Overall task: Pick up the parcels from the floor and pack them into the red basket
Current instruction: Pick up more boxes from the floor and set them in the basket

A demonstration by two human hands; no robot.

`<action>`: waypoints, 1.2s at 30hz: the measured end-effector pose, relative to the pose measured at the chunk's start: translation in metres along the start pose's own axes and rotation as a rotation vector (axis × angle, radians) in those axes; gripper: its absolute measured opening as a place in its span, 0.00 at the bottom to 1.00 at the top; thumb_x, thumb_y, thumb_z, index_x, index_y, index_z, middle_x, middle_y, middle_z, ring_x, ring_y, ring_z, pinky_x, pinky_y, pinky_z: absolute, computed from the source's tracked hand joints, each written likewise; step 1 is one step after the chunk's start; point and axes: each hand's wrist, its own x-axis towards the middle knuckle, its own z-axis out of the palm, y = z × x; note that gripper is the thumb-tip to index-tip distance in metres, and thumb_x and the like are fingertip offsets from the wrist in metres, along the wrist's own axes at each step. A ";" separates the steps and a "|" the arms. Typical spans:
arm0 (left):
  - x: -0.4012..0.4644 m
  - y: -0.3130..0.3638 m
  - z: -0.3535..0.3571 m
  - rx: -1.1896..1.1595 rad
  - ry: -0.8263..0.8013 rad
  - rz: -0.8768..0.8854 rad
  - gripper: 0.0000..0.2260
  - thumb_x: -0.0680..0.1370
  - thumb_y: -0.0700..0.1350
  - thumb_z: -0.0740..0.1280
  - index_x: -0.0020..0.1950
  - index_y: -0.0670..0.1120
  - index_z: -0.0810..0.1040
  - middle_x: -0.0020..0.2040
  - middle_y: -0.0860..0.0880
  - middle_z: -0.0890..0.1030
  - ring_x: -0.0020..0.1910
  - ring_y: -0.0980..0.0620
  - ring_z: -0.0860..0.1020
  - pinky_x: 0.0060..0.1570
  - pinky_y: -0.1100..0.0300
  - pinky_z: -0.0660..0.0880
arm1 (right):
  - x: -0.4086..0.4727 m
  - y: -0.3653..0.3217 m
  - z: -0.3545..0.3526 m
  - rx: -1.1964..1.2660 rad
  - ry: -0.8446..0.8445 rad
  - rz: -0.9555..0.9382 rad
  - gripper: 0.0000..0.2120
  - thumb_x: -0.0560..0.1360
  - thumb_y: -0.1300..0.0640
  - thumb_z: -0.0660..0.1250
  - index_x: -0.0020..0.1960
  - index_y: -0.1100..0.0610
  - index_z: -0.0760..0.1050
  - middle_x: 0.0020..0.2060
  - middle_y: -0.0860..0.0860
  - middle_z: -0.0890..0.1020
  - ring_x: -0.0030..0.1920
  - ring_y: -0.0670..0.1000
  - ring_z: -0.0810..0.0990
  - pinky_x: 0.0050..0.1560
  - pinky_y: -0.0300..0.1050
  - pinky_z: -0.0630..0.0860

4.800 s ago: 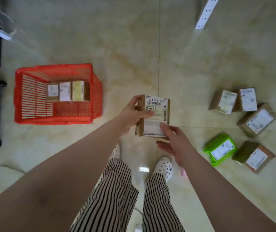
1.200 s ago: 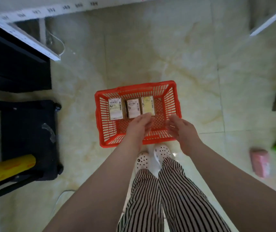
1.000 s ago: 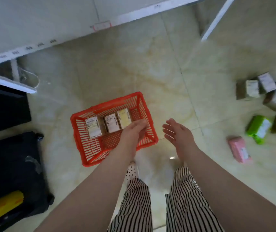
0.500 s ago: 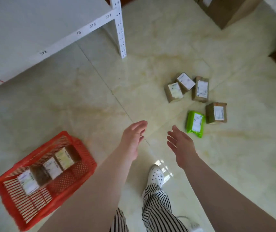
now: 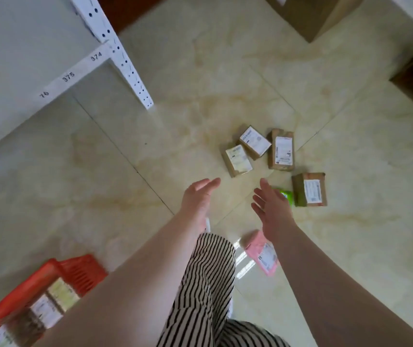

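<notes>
above floor parcels (image 5: 237,160), left hand (image 5: 198,199) and right hand (image 5: 270,209) (both empty)

Bright even daylight, glare patch on floor (image 5: 244,261), blurred edges, perhaps wide-angle bowing

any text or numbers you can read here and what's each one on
"374" on the white shelf edge
"375" on the same edge, further left
"76" there too, its start unclear
Leftmost number on that edge: blurred
Labels on the brown parcels, pink parcel and basket parcels: too small to read
</notes>
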 end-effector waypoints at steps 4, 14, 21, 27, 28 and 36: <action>0.062 0.012 0.029 0.100 0.016 -0.003 0.26 0.72 0.51 0.73 0.68 0.46 0.74 0.68 0.43 0.76 0.67 0.43 0.73 0.70 0.43 0.66 | 0.070 -0.011 0.011 -0.090 0.054 0.011 0.12 0.72 0.46 0.73 0.50 0.52 0.78 0.47 0.48 0.81 0.51 0.49 0.80 0.50 0.43 0.78; 0.248 -0.043 0.097 0.265 0.004 -0.051 0.31 0.74 0.51 0.72 0.73 0.42 0.67 0.70 0.42 0.73 0.67 0.44 0.73 0.69 0.50 0.68 | 0.284 0.028 0.020 -0.370 0.057 -0.029 0.32 0.70 0.42 0.72 0.70 0.54 0.70 0.60 0.53 0.76 0.62 0.54 0.75 0.65 0.57 0.72; 0.347 -0.084 0.112 0.389 -0.031 -0.153 0.31 0.77 0.52 0.68 0.76 0.45 0.63 0.73 0.43 0.68 0.67 0.43 0.70 0.70 0.48 0.67 | 0.395 0.067 0.026 -0.562 -0.045 -0.021 0.25 0.78 0.47 0.63 0.74 0.48 0.65 0.69 0.48 0.72 0.67 0.55 0.72 0.68 0.57 0.70; 0.349 -0.086 0.103 0.399 -0.056 -0.118 0.19 0.80 0.51 0.63 0.68 0.43 0.71 0.57 0.47 0.79 0.49 0.51 0.75 0.54 0.58 0.73 | 0.375 0.089 0.048 -0.520 -0.011 -0.073 0.20 0.77 0.51 0.67 0.67 0.56 0.72 0.60 0.55 0.78 0.57 0.55 0.77 0.61 0.52 0.76; 0.343 -0.084 0.100 0.376 -0.030 -0.114 0.19 0.80 0.52 0.63 0.67 0.43 0.71 0.49 0.51 0.78 0.43 0.54 0.73 0.44 0.63 0.70 | 0.365 0.090 0.052 -0.486 0.007 -0.070 0.19 0.76 0.51 0.68 0.65 0.56 0.72 0.59 0.56 0.79 0.54 0.54 0.78 0.58 0.51 0.76; 0.264 -0.054 0.050 0.188 0.105 -0.038 0.23 0.74 0.54 0.71 0.59 0.48 0.62 0.49 0.49 0.77 0.43 0.56 0.76 0.38 0.65 0.69 | 0.243 0.084 0.070 -0.310 -0.125 0.006 0.14 0.73 0.53 0.72 0.50 0.52 0.67 0.52 0.53 0.81 0.51 0.51 0.80 0.53 0.48 0.76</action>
